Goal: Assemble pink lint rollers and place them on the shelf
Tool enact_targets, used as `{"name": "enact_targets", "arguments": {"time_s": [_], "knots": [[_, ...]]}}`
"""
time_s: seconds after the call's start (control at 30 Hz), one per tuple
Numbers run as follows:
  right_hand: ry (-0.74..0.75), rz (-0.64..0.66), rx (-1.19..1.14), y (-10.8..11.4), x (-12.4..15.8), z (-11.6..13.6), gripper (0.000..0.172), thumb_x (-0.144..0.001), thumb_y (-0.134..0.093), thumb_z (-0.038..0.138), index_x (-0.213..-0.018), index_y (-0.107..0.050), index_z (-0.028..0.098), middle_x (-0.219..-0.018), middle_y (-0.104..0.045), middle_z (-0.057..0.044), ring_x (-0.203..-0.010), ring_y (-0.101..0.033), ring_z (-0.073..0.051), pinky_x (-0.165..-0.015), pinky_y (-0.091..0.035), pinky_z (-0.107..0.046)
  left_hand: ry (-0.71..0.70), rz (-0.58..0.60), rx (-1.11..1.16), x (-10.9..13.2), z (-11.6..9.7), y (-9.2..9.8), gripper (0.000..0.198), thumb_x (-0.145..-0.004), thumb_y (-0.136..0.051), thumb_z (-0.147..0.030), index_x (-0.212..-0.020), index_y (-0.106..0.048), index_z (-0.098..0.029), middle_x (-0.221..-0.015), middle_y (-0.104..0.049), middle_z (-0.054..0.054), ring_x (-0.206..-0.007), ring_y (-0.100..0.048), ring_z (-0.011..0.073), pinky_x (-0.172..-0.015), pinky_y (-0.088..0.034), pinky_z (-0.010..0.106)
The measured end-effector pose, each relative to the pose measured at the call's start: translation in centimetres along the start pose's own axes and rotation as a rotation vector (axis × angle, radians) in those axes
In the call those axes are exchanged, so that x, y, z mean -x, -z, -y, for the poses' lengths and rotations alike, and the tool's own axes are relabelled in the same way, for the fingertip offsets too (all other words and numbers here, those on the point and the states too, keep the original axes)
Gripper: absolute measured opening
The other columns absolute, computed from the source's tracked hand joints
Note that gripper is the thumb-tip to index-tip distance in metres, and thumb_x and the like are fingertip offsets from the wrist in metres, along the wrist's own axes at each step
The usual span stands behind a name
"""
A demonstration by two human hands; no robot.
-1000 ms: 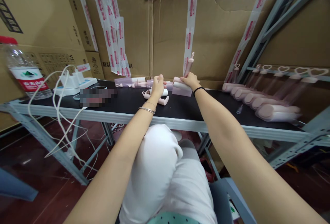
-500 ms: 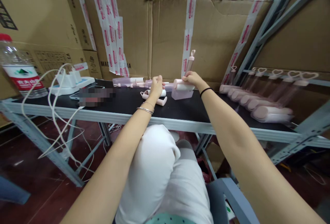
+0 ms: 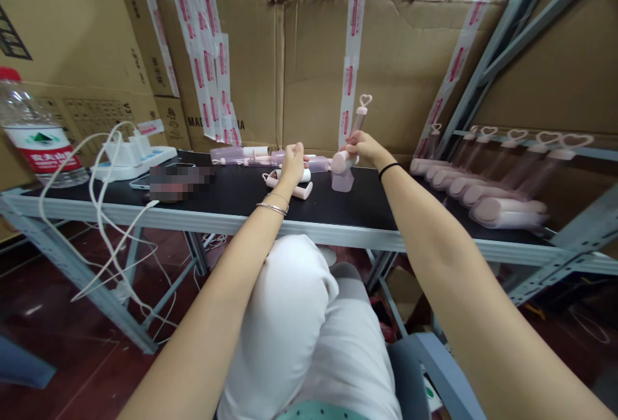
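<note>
My right hand (image 3: 365, 147) grips a pale pink device with a round-ended barrel (image 3: 340, 162), a translucent lilac base (image 3: 342, 181) and an upright tube topped by a heart-shaped loop (image 3: 365, 101). Its base is at the black tabletop; contact is unclear. Left of it, my left hand (image 3: 293, 162) rests low over the table with fingers curled in; what they hold is hidden. Just beside that hand lie a white cylindrical piece (image 3: 305, 176) and a pink-white bent piece (image 3: 302, 190). Behind, several lilac translucent pieces (image 3: 226, 154) lie in a row along the cardboard.
Several similar heart-topped devices (image 3: 506, 214) stand lined up at the right. A phone (image 3: 140, 181), partly blurred, a power strip (image 3: 140, 161) with white cables and a water bottle (image 3: 43, 143) are at the left. A cardboard wall (image 3: 309, 72) closes off the back.
My right hand has turned the pink device, so its round end and heart loop now face me more. My left hand has barely moved.
</note>
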State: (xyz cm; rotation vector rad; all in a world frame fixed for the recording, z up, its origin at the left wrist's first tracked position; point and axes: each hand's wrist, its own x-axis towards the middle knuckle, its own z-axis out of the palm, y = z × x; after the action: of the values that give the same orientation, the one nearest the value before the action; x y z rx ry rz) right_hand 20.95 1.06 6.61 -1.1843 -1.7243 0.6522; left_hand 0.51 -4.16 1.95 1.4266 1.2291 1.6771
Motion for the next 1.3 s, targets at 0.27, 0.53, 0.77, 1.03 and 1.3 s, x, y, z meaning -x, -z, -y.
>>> {"name": "enact_targets", "arguments": {"time_s": [0.27, 0.53, 0.77, 1.03, 1.3], "knots": [[0.03, 0.033, -0.039, 1.7, 1.5, 0.1, 0.028, -0.062, -0.051, 0.004, -0.084, -0.046, 0.02, -0.079, -0.066, -0.002, -0.08, -0.06, -0.018, -0.085, -0.05, -0.037, -0.012, 0.017, -0.021, -0.3, 0.3, -0.1, 0.025, -0.1, -0.034, -0.041, -0.099, -0.046, -0.02, -0.077, -0.061, -0.002, -0.057, -0.056, 0.0071, -0.057, -0.041, 0.018], [0.121, 0.346, 0.215, 1.0, 2.5, 2.4, 0.021, -0.064, -0.064, 0.01, -0.081, -0.055, 0.018, -0.079, -0.066, -0.002, -0.075, -0.057, -0.016, -0.076, -0.045, -0.029, -0.023, 0.03, -0.037, 0.0, 0.1, 0.0, 0.022, -0.099, -0.036, -0.04, -0.096, -0.045, -0.02, -0.075, -0.058, -0.002, -0.056, -0.054, 0.0064, -0.058, -0.041, 0.018], [0.276, 0.408, 0.318, -0.8, 4.2, 4.0, 0.023, -0.072, -0.068, 0.032, -0.083, -0.054, 0.018, -0.071, -0.052, 0.003, -0.066, -0.045, -0.011, -0.06, -0.034, -0.023, -0.017, 0.019, -0.039, -0.1, 0.0, -0.1, 0.022, -0.099, -0.036, -0.039, -0.097, -0.046, -0.02, -0.077, -0.059, -0.001, -0.056, -0.053, 0.0075, -0.056, -0.04, 0.018], [0.307, 0.222, 0.186, -2.6, 6.2, 2.7, 0.035, -0.066, -0.07, 0.042, -0.079, -0.047, 0.02, -0.071, -0.052, 0.003, -0.068, -0.045, -0.012, -0.064, -0.035, -0.024, -0.038, 0.043, -0.059, -0.3, 0.4, 0.0, 0.025, -0.099, -0.035, -0.042, -0.097, -0.047, -0.02, -0.08, -0.061, 0.001, -0.061, -0.057, 0.009, -0.06, -0.042, 0.02], [0.358, 0.174, 0.338, -4.6, 7.8, 0.8, 0.032, -0.078, -0.059, 0.05, -0.079, -0.046, 0.021, -0.08, -0.057, -0.001, -0.076, -0.05, -0.016, -0.072, -0.039, -0.028, -0.059, 0.039, -0.039, -0.7, 0.9, 0.0, 0.023, -0.099, -0.035, -0.041, -0.094, -0.046, -0.021, -0.074, -0.059, -0.001, -0.055, -0.055, 0.0085, -0.055, -0.04, 0.02]]}}
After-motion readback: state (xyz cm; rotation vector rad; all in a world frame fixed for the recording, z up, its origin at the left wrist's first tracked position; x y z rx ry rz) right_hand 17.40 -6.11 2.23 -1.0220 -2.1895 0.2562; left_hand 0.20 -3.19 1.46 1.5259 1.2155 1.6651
